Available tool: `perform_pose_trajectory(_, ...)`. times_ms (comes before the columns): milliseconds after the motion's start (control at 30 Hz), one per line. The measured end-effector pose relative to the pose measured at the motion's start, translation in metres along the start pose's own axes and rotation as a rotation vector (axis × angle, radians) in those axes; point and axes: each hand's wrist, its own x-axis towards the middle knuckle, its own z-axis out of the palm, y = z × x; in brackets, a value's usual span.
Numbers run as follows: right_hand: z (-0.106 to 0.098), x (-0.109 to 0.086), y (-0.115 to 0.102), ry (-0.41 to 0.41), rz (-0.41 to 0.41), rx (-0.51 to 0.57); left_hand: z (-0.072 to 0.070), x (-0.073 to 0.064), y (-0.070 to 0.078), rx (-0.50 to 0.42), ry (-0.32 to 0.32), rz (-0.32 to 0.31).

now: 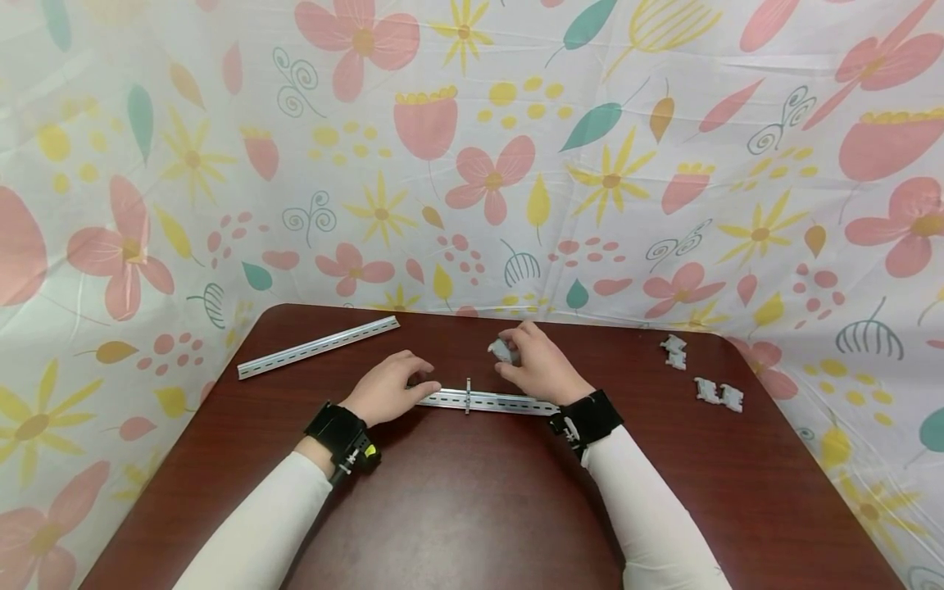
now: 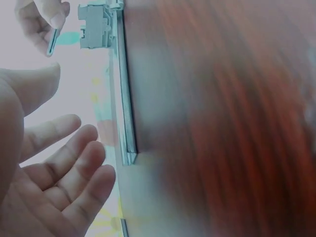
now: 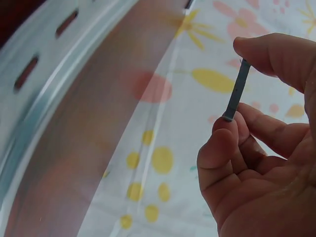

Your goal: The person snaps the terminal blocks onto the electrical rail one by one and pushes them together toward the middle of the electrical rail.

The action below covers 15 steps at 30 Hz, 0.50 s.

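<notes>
In the head view a slotted metal DIN rail (image 1: 509, 402) lies across the table, one grey terminal block (image 1: 468, 396) standing upright on it. The left wrist view shows this block (image 2: 96, 27) from its flat side. My right hand (image 1: 546, 365) is above and behind the rail, pinching a thin grey terminal block (image 1: 503, 351) between thumb and fingers; the right wrist view shows the held block (image 3: 237, 91) edge-on. My left hand (image 1: 391, 387) hovers by the rail's left end, which it partly hides in the head view. Its fingers (image 2: 84, 165) are loosely bent, apart from the thumb, with nothing between them.
A second slotted rail (image 1: 319, 347) lies slantwise at the back left of the dark red table (image 1: 442, 508). Several loose grey terminal blocks (image 1: 706, 390) are at the right. A flower-patterned curtain (image 1: 487, 270) hangs behind the table.
</notes>
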Motion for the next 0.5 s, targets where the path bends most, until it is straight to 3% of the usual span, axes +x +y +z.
perform_pose_trajectory(233,0.011,0.002,-0.016,-0.026,-0.065,-0.020,0.001,0.002,-0.001,-0.099,0.020,-0.007)
perform_pose_trajectory(500,0.020,0.002,-0.028,-0.034,-0.130,-0.007,-0.001,0.001,0.004,-0.208,-0.017,-0.047)
